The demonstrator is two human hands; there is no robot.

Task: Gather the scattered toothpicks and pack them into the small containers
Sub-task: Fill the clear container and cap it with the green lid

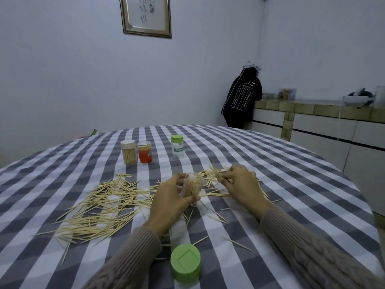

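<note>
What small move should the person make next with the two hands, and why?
Probably slide the bundle of toothpicks pinched in the right hand into the clear container gripped by the left hand: its green lid lies off, and the hands are close.

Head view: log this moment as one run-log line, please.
left hand holds clear container part-filled | right hand pinches toothpick bundle | loose toothpicks on tablecloth | green lid off
</note>
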